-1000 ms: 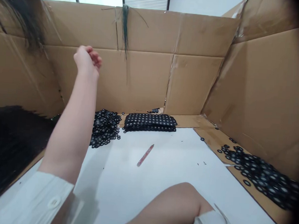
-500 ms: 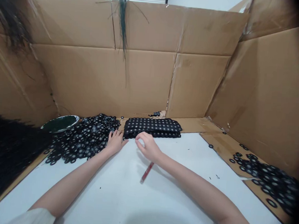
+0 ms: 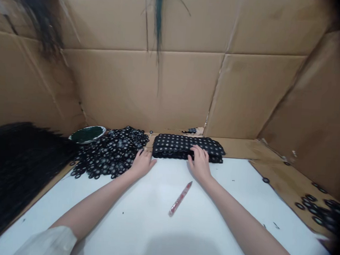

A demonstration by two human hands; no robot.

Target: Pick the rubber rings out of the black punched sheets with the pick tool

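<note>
A folded black mat (image 3: 169,141) made of linked rings with pale centres lies along the back of the white tabletop. My right hand (image 3: 200,166) reaches onto its front edge, fingers extended over the upper layer and thumb apart; whether it pinches any of the mat is hard to see. My left hand (image 3: 142,163) rests near the mat's left front corner with its thumb out, beside a heap of loose black rings (image 3: 110,150). Between my forearms lies a slim reddish pen-like tool (image 3: 180,199) in a clear body.
Cardboard walls (image 3: 187,90) stand behind and at both sides. A shallow dish with dark green contents (image 3: 87,134) sits behind the heap. Black bristly strands (image 3: 21,171) cover the left side. More rings (image 3: 318,209) lie on cardboard at right. Dark green strands (image 3: 158,21) hang on the back wall.
My right hand has moved right and uncurled, from above the table before the mat onto the mat's front edge. My left hand stays by the heap. The camera view has shifted.
</note>
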